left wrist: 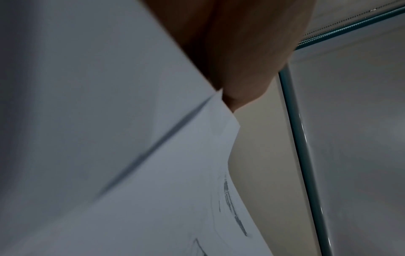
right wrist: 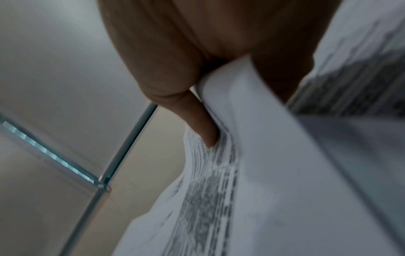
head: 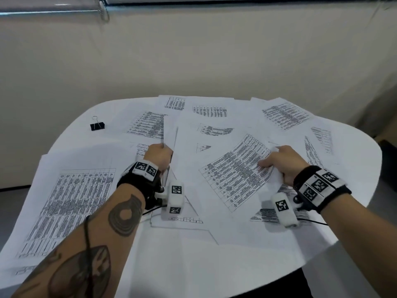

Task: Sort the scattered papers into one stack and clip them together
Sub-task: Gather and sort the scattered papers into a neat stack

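Observation:
Several printed sheets [head: 210, 112] with tables lie scattered over a white round table [head: 90, 112]. My left hand [head: 160, 155] grips the near edge of a few raised sheets [head: 170, 134] at the table's middle; the left wrist view shows those held sheets [left wrist: 153, 173] against my fingers [left wrist: 241, 69]. My right hand [head: 281, 160] pinches the right edge of a printed sheet [head: 236, 177], thumb on top. Close up, the right wrist view has that printed sheet [right wrist: 219, 199] with a finger [right wrist: 203, 128] pressed on it. A black binder clip [head: 97, 125] sits at the far left, clear of both hands.
A large sheet [head: 71, 203] lies under my left forearm at the near left. More overlapping sheets [head: 285, 117] cover the far right of the table. A beige wall [head: 193, 61] rises behind the table. A dark floor strip [head: 388, 151] shows at the right.

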